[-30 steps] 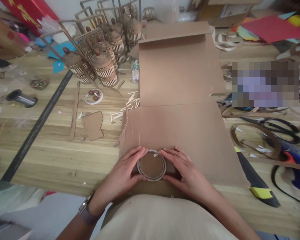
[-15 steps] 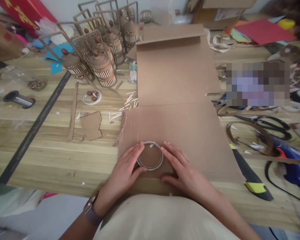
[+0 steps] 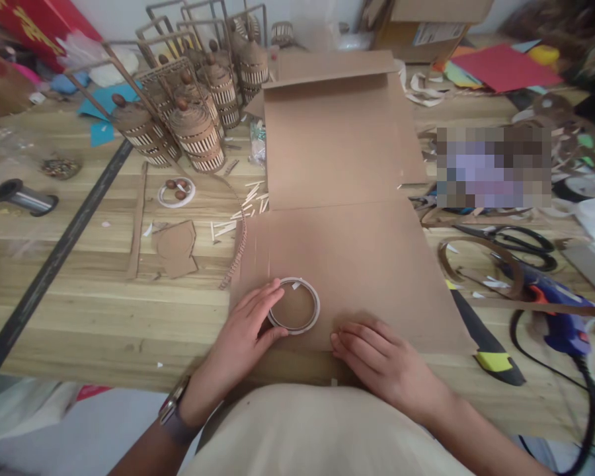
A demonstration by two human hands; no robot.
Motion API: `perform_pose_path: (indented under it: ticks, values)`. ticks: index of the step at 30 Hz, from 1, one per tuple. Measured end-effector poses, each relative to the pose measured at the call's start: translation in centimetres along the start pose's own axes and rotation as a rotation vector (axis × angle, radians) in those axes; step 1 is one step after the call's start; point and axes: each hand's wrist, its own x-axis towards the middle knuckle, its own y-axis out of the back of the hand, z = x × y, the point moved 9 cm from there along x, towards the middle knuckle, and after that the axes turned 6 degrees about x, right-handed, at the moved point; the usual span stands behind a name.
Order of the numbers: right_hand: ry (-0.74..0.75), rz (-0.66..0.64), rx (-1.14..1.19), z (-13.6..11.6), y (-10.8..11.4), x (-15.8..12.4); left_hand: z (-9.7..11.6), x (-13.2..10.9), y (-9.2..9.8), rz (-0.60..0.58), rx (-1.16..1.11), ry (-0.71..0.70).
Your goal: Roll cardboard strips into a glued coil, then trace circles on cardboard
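A thin white tape roll [image 3: 315, 316] lies flat on a large brown cardboard sheet [image 3: 357, 258], near the sheet's front edge. My left hand [image 3: 245, 324] grips the roll's left side, fingertips on its upper rim and thumb at its lower rim. Inside the ring, bare cardboard and a small white tab show. To the right of the roll and apart from it, my right hand [image 3: 377, 360] rests at the sheet's front edge. Its fingers are curled and pressed together; whatever is under them, if anything, is hidden.
Several lidded stick-and-cardboard lanterns [image 3: 197, 135] stand at back left. Nearer are a cardboard offcut [image 3: 176, 248], loose sticks [image 3: 225, 229] and a wire spool [image 3: 24, 197]. On the right lie black-handled scissors [image 3: 525, 241], a blue glue gun [image 3: 558, 317] and a black-and-yellow knife-shaped tool [image 3: 486, 337].
My right hand has left the tape roll's right side, moved right and towards me, and its fingers have drawn together. My left hand stays on the roll. The whole view has shifted slightly.
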Motion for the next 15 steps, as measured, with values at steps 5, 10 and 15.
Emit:
perform_pose_path:
  ticks: [5,10,15]
  values:
    - [-0.039,0.003,0.004,0.3,-0.2,-0.2,-0.1,-0.2,-0.2,-0.037,-0.005,0.012]
    - [-0.148,-0.055,0.108,1.2,-0.9,-0.6,-0.3,-1.1,-0.6,-0.092,-0.042,0.020]
    - [-0.261,-0.030,0.151,2.3,-1.4,-0.2,-0.3,-1.4,-0.7,-0.090,-0.070,0.041]
